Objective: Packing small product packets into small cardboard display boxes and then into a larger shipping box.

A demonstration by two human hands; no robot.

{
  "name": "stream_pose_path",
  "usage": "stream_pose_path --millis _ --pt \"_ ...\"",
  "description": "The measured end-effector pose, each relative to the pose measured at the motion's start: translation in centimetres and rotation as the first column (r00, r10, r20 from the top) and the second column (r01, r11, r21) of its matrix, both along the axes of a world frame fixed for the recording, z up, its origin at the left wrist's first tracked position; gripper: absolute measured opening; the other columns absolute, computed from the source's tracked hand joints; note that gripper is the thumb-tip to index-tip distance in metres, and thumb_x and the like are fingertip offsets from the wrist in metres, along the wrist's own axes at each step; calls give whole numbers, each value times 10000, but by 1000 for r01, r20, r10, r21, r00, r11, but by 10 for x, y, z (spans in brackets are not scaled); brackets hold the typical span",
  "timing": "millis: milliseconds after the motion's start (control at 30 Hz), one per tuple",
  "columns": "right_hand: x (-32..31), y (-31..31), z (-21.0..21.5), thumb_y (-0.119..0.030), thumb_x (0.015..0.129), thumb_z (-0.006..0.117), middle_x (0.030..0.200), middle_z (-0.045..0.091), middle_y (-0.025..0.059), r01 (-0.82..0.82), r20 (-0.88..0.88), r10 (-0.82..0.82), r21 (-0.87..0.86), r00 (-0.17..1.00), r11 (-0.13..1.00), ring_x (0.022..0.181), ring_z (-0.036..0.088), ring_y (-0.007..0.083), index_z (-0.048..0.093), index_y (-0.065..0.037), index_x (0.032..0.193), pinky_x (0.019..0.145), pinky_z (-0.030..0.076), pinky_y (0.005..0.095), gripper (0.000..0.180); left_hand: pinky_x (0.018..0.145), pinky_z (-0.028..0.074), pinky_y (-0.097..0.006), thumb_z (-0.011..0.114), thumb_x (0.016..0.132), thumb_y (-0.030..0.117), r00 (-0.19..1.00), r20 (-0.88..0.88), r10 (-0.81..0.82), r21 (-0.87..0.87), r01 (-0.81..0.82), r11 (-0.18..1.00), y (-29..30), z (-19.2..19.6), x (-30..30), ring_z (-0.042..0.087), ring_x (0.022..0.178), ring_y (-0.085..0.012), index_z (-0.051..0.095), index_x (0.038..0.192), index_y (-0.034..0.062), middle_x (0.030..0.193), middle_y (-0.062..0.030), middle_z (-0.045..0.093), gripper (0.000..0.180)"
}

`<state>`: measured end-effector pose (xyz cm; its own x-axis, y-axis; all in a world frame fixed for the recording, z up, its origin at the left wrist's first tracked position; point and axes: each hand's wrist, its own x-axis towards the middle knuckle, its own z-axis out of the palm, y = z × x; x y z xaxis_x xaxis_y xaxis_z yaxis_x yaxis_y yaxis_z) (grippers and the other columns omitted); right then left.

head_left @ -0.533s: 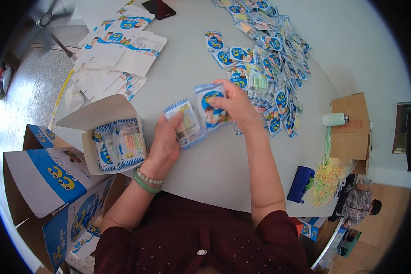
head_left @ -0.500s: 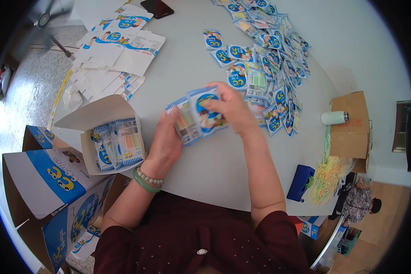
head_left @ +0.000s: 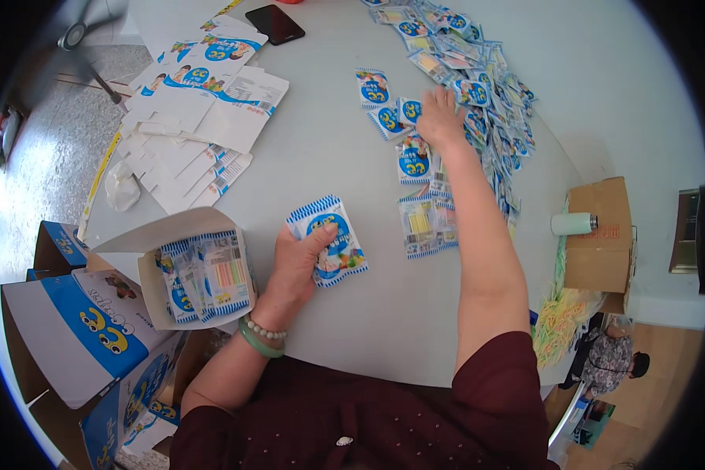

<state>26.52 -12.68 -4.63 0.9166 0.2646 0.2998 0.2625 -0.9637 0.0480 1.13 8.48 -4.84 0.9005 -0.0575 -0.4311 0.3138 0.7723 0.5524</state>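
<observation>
Two hands were together on the packets half a sec ago; now they are apart. The right hand went out far, away from the body, and lies flat with fingers spread on the loose sachets spread on the table, gripping nothing that I can see. The left hand stayed near the body, fingers curled tight around a small stack of blue-white packets, resting on the table. Just left of it stands an open carton w/ packets inside.
</observation>
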Motion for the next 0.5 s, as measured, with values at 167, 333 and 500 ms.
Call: stream_pose_path --millis 167,333,500 --pt "18 25 48 -181 731 612 1111 619 153 50 -397 -129 -202 909 978 1086 570 267 633 -41 1048 1043 313 526 347 732 585 -345 668 847 66 998 -37 60 8 -60 998 4 -7 -2 668 875 -192 496 1132 22 1015 -98 646 335" --pt "29 56 48 -321 647 742 780 644 102 329 -570 156 653 807 682 697 608 171 629 -15 848 670 498 313 384 757 578 -329 661 852 62 999 -20 39 10 -39 999 3 -3 1 656 902 -186 467 1141 34 1018 -94 628 349" --pt "49 90 -6 -208 647 730 797 647 125 302 -185 -276 127 943 945 687 635 211 596 26 912 592 508 312 378 747 579 -332 657 856 68 999 -16 33 -28 -33 999 -2 -8 4 659 886 -188 464 1141 34 1011 -93 626 346"
